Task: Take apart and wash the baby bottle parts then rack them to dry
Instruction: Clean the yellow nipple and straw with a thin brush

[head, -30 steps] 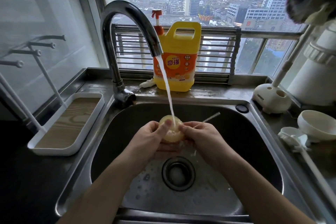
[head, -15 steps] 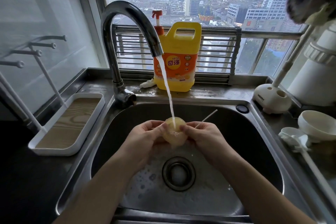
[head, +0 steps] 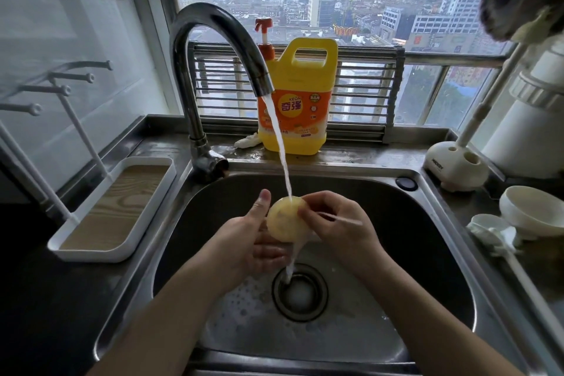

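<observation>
Over the sink (head: pixel 427 253) both my hands hold a pale yellow, rounded bottle part (head: pixel 285 220) under the running water from the tap (head: pixel 213 49). My left hand (head: pixel 253 241) cups it from below and the left, thumb up along its side. My right hand (head: pixel 338 223) grips its right edge with curled fingers, and a thin white straw (head: pixel 341 218) sticks out to the right across that hand. Water runs off the part into the drain (head: pixel 300 291).
A white drying rack (head: pixel 116 210) with upright pegs stands left of the sink. A yellow detergent jug (head: pixel 297 101) sits behind the tap. At right are a white brush holder (head: pixel 454 166), a white bowl-shaped part (head: pixel 534 210) and a long-handled brush (head: pixel 500 241).
The yellow part has been turned so its rounded side faces me. My left thumb has lifted off it and points up; the straw now lies across my right hand.
</observation>
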